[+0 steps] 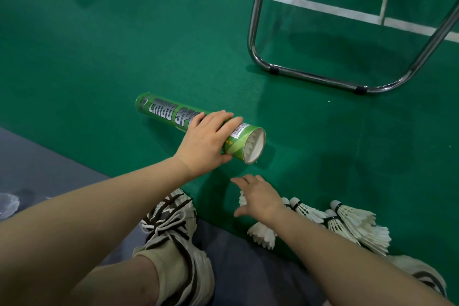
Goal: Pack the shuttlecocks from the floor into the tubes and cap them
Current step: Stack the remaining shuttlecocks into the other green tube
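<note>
Closest in, a laced sneaker sits planted where the grey mat meets the green court floor. Just beyond it the left hand grips a green shuttlecock tube lying on its side on the floor, its open mouth facing right with white feathers showing inside. The right hand holds nothing, fingers spread loosely above one shuttlecock; whether it touches I cannot tell. More loose shuttlecocks lie heaped to its right, and a chrome chair frame stands further back.
</note>
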Motion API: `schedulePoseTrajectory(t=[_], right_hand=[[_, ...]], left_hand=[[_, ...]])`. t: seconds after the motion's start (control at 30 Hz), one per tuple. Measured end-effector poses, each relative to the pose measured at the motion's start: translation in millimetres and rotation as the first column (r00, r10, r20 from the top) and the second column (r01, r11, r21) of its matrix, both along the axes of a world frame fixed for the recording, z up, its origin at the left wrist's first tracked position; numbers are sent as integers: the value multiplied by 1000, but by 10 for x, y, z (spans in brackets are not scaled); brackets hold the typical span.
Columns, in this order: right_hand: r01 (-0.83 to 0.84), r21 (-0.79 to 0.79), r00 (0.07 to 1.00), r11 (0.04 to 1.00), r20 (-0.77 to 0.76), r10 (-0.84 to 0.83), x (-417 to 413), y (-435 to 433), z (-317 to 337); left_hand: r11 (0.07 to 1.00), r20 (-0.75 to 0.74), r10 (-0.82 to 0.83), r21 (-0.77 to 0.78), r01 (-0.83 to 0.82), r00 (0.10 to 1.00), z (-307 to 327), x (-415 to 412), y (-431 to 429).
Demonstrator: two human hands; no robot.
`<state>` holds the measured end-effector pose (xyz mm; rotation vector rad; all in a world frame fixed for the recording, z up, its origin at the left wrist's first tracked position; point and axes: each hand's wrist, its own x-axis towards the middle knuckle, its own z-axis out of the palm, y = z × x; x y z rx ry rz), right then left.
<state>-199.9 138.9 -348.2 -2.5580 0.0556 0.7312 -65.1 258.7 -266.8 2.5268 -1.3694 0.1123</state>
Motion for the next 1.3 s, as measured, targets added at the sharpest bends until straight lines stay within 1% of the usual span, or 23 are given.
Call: schedulePoseTrajectory(t=[0.07, 0.1, 0.13, 0.17, 0.2, 0.27, 0.3, 0.33, 0.37, 0.43, 0.5, 0.63, 0.73, 0.77, 0.8, 0.87, 0.97, 1.03, 1.07, 1.1, 1.2, 1.23, 1.3], right_hand=[[201, 132, 977, 971, 49, -209, 52, -133, 150], [312, 194, 939, 930, 86, -332, 81, -223, 234], [421, 253, 880, 871, 118, -460, 112, -328, 328], [524, 312, 798, 792, 144, -585, 139, -442, 422], [616, 371, 688, 695, 175, -704, 158, -564, 510], [737, 505, 391, 450, 224, -893, 189, -798, 669], [745, 582, 241, 326, 220, -945, 206, -886, 751], [716, 659, 122, 229, 205, -971, 226, -940, 837], [665, 728, 41, 169, 190, -981, 255, -961, 922], [552, 822, -47, 137, 195, -980, 316, -912, 1102], [470, 870, -96, 150, 220, -971, 360, -817, 1242], [439, 874, -116, 208, 284, -952, 349, -753, 1340], [400, 891, -139, 213, 289, -947, 333, -820, 1377], [392, 893, -113, 223, 288, -951, 336, -823, 1373], [397, 884, -60, 247, 294, -954, 339, -803, 1359], [443, 837, 67, 321, 326, -943, 334, -711, 1292], [458, 789, 193, 409, 361, -912, 319, -590, 1200], [461, 738, 289, 492, 399, -870, 312, -561, 1184], [471, 703, 317, 533, 429, -846, 304, -559, 1178], [481, 667, 316, 569, 473, -822, 291, -564, 1175], [471, 600, 228, 647, 625, -746, 230, -592, 1153], [460, 575, 225, 677, 662, -715, 216, -596, 1139], [441, 514, 267, 736, 707, -654, 211, -579, 1104]], left_hand=[[1000, -12, 10, -5, -10, 1000, 17, 6, -25], [1000, -18, 18, -8, -18, 1000, 27, 9, -44], [1000, -24, 28, -12, -28, 999, 39, 12, -63], [999, -30, 38, -18, -39, 999, 54, 12, -85], [998, -35, 49, -27, -50, 998, 73, 11, -108], [996, -55, 78, -46, -81, 995, 122, 6, -158], [993, -71, 98, -52, -102, 993, 155, 2, -190], [990, -89, 121, -59, -127, 989, 189, -5, -228], [986, -106, 145, -68, -153, 984, 225, -13, -271], [975, -151, 189, -89, -204, 970, 291, -34, -367], [963, -186, 223, -107, -246, 957, 348, -56, -452], [942, -208, 266, -152, -300, 941, 409, -78, -541], [941, -214, 271, -148, -305, 939, 421, -106, -585], [941, -213, 271, -146, -305, 939, 423, -120, -600], [942, -213, 271, -145, -304, 939, 424, -137, -617], [945, -220, 265, -137, -298, 939, 420, -171, -662], [949, -231, 255, -127, -289, 939, 406, -225, -742], [951, -228, 249, -127, -282, 941, 391, -239, -771], [952, -227, 248, -124, -280, 942, 386, -238, -775], [952, -226, 249, -121, -281, 942, 381, -230, -776], [945, -234, 265, -127, -300, 935, 394, -185, -787], [943, -236, 269, -133, -305, 934, 401, -171, -796], [942, -245, 271, -131, -309, 931, 418, -158, -814]])
